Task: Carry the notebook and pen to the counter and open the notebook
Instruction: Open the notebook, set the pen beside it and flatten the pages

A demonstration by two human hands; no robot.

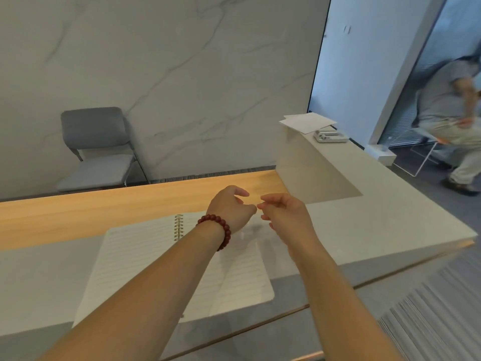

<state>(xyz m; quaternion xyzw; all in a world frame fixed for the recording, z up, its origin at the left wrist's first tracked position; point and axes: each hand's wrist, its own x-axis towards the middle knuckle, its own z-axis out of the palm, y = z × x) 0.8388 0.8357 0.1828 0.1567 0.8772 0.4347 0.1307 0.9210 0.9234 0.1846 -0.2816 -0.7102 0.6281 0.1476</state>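
Note:
A spiral-bound notebook (135,256) lies open on the grey counter (377,225), lined pages up, its wire binding (178,226) pointing away from me. Both forearms cross over it. My left hand (231,207), with a dark red bead bracelet at the wrist, hovers above the notebook's far edge with its fingers loosely curled and apart. My right hand (283,212) is close beside it, fingertips almost meeting the left thumb. I see nothing held in either hand. No pen is visible; a faint blurred shadow lies on the right page under the hands.
A wooden ledge (104,207) runs along the counter's far side. Loose white papers (307,121) and a small tray (330,136) sit on a raised section at the right. A grey chair (96,149) stands by the marble wall. A person (453,110) moves at far right.

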